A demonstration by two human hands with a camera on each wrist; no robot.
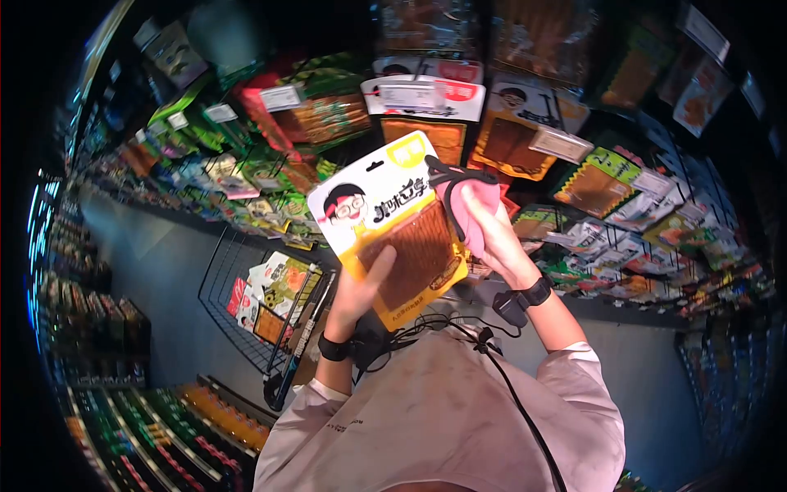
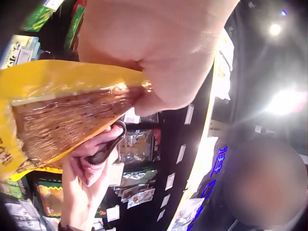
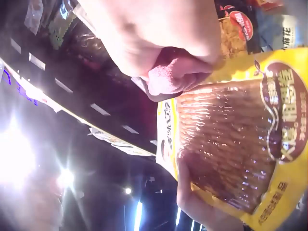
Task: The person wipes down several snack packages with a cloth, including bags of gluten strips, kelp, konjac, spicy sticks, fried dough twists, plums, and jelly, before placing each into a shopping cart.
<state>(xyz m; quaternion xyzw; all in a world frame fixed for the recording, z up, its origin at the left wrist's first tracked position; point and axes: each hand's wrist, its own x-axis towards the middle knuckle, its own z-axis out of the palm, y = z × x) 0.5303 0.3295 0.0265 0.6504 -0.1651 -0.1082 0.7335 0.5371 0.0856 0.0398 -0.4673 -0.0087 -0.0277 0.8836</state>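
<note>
Left hand (image 1: 359, 293) grips snack pack (image 1: 410, 254) by its side, thumb over front, pack kinda tilted. Right hand (image 1: 494, 234) has fingers curled round pink cloth (image 1: 475, 201) by pack's edge. Cart (image 1: 232, 324) sits lower left, packs inside.

Dim surroundings, glaring overhead lights, soft blur, curved dark-edged head view.

The head camera looks forward and down, while the two wrist cameras look sideways from much nearer, and all three see the yellow packet (image 1: 407, 256).
</note>
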